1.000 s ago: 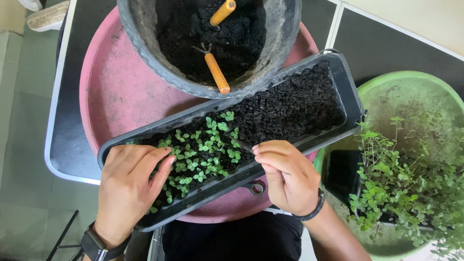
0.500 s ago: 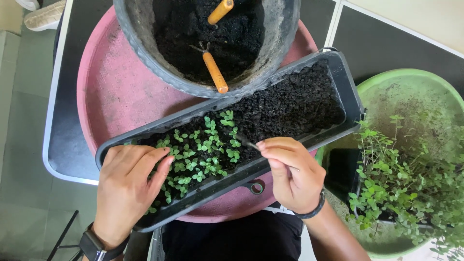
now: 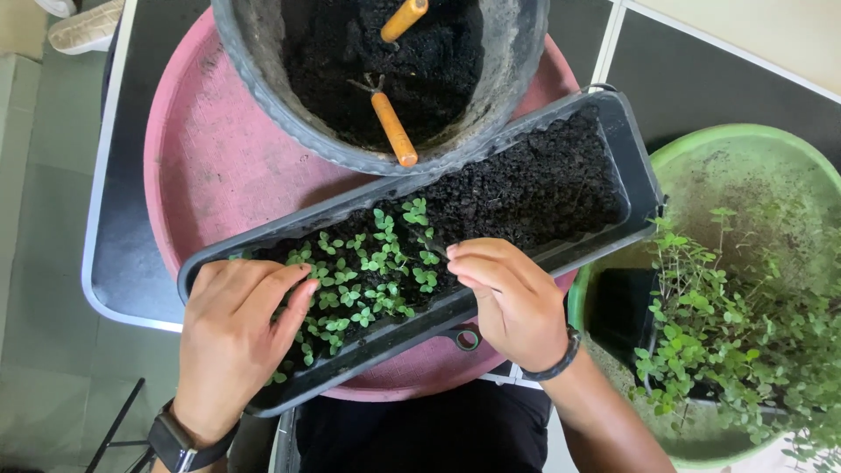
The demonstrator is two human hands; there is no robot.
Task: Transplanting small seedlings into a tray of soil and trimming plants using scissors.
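Your right hand [image 3: 508, 302] has slid left toward the seedlings [image 3: 368, 267], fingers pinched on a thin tool; your left hand [image 3: 232, 337] stays flat and unclenched on the planter [image 3: 635, 175]. The soil tub [image 3: 263, 88] hasn't shifted.

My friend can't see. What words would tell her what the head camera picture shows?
A person's left hand rests on the near end of a long dark plastic planter trough of black soil and small green seedlings, while the right hand pinches a thin tool at the sprouts. Behind stands a round grey tub holding two orange-handled tools.
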